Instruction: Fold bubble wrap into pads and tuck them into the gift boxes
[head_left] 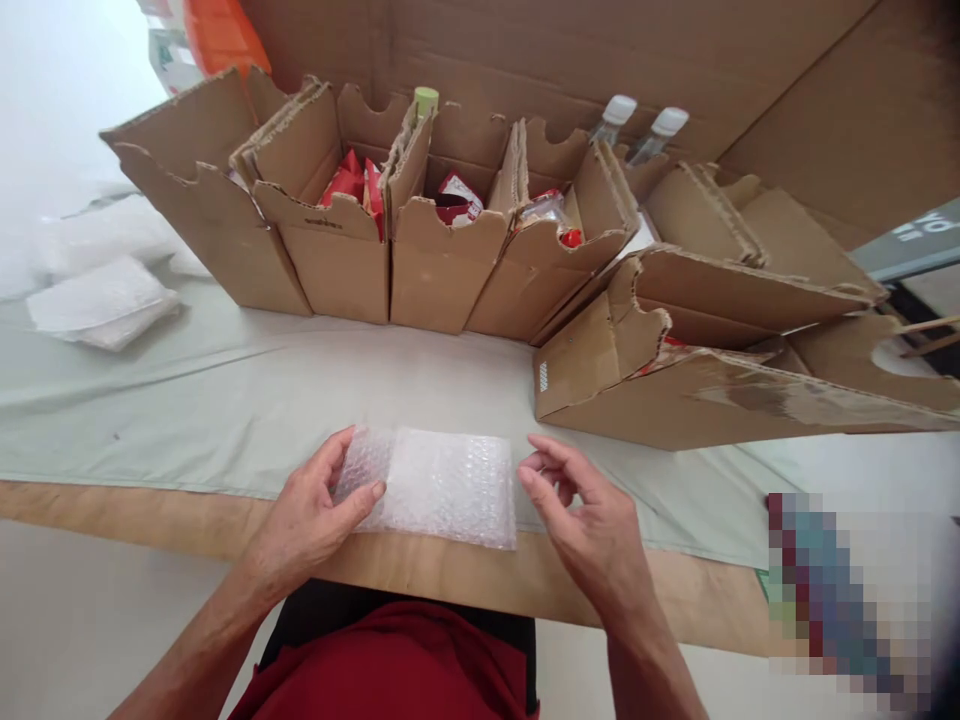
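A flattened bubble-wrap pouch lies at the front edge of the table, its left part folded or single-layered. My left hand grips its left end, thumb on top and fingers at the far side and beneath. Just off the pouch's right edge is my right hand, fingers loosely curled and apart from the thumb, with nothing seen between them. Whether anything lies inside the pouch cannot be made out.
Several cardboard bins line the back, some with red packets. Another cardboard bin stands angled at the right. More bubble wrap lies at the left. Two white-capped bottles show behind the bins. A pale cloth covers the table.
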